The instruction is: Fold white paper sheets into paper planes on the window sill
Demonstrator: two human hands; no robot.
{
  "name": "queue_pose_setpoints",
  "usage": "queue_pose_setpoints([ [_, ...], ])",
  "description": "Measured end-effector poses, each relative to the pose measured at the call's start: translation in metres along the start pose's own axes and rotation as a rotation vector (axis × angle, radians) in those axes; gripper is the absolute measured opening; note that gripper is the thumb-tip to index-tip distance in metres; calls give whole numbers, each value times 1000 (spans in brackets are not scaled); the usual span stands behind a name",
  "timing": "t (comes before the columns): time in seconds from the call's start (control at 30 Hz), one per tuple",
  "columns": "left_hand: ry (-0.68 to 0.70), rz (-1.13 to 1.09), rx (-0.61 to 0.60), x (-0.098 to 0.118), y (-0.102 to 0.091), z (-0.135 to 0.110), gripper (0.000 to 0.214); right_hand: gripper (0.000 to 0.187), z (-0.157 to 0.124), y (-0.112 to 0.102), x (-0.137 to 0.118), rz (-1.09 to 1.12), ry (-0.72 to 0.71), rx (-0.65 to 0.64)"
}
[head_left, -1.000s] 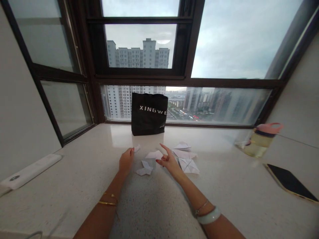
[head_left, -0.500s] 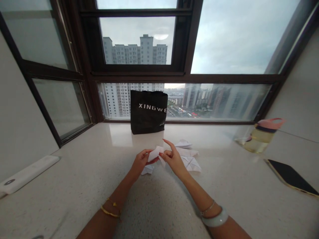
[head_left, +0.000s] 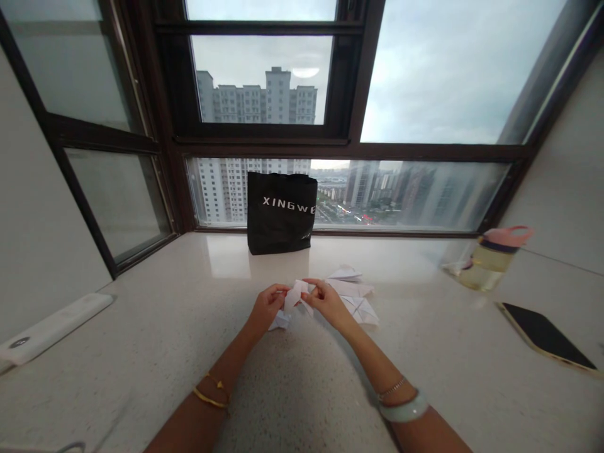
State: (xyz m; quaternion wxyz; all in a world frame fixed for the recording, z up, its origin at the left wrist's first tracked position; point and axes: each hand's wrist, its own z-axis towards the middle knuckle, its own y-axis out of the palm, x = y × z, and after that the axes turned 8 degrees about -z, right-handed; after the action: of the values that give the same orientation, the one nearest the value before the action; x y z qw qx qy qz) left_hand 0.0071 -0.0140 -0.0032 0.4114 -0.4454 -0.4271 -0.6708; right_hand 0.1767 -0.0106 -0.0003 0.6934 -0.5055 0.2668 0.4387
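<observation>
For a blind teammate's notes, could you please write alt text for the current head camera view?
A person's left hand and right hand hold folded white paper above a pale speckled counter, with more folded papers to the right. A black bag stands behind, by a window; farther right are a bottle and a phone.

The bag (head_left: pixel 279 229) is black with white lettering (head_left: pixel 288 206); in front of it, the held paper (head_left: pixel 295 294) is white; right of it, the bottle (head_left: pixel 488 267) is yellowish, its lid (head_left: pixel 503 237) pink, the phone (head_left: pixel 547 335) black, gold-edged; beneath it, the countertop (head_left: pixel 155 352) is pale, speckled; behind it, the window frame (head_left: pixel 434 153) is dark brown.
</observation>
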Motion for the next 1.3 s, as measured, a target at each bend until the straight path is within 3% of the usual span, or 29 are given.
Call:
queue_pose_setpoints([
  [0.07,-1,-9,-4,-1,-1,1,28,29,2,0,3,-74,6,23],
  [0.17,-35,-73,-28,0,-2,1,37,36,2,3,4,-60,-3,39],
  [0.27,-65,-72,-52,1,-1,1,46,38,-1,9,4,25,3,-25],
  [0.43,-42,38,-93,1,3,-1,36,39,-3,18,5,48,-5,-91],
  [0.53,-12,38,51,2,2,1,35,30,-3,21,7,-17,-36,-21],
  [0.63,53,20,241,10,-3,2,33,37,-8,26,7,-194,-44,59],
  [0.7,103,20,325,16,-5,2,32,44,-14,32,5,-371,-89,27],
  [0.77,128,18,357,21,-6,2,31,51,-22,38,2,-517,-170,-95],
  [0.83,128,2,337,24,-5,2,29,53,-27,43,-3,-587,-223,-233],
  [0.93,121,-47,259,24,0,1,31,41,-29,47,-10,-592,-223,-335],
  [1.13,118,-74,171,22,1,1,35,21,-20,44,-9,-522,-104,-306],
  [1.3,110,-168,145,20,-3,1,37,48,-21,44,-3,-557,-48,-189],
])
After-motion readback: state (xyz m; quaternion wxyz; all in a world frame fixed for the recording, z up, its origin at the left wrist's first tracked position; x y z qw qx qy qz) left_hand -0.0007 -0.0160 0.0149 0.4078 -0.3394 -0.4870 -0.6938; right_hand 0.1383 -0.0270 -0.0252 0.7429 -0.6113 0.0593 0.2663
